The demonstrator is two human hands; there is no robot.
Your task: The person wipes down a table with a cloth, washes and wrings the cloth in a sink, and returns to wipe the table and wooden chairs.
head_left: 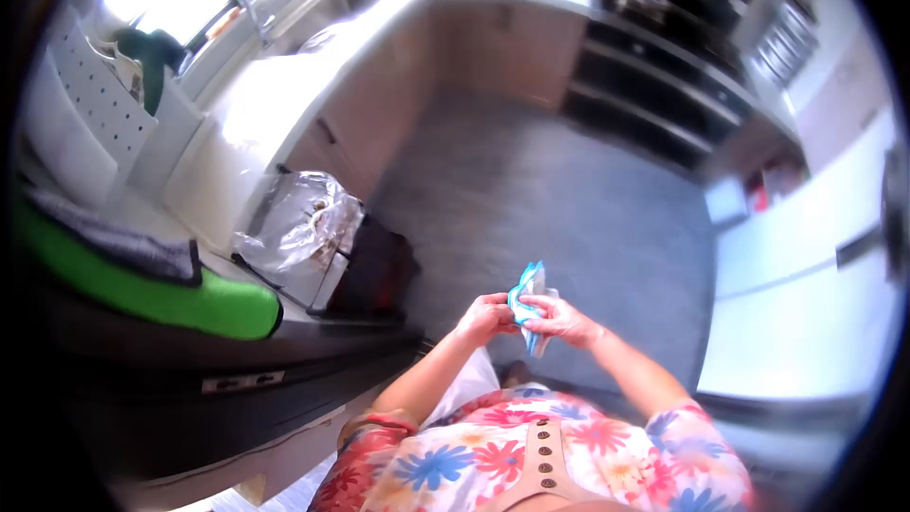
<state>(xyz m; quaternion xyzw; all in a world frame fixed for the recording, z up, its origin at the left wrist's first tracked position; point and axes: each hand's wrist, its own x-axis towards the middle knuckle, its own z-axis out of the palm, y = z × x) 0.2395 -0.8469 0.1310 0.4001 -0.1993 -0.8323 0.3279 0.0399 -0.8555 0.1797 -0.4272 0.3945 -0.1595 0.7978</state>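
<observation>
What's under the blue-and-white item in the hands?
Grey floor shows around the blue-and-white item, held between the left hand and right hand. Whatever lies directly beneath it is covered, including any fingertips there.

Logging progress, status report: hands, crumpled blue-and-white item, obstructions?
Left hand, right hand gripping blue-and-white item. Held above grey floor. Nothing visibly blocking.

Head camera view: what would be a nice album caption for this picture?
Left hand and right hand together hold a small blue-and-white item above a grey kitchen floor.
</observation>
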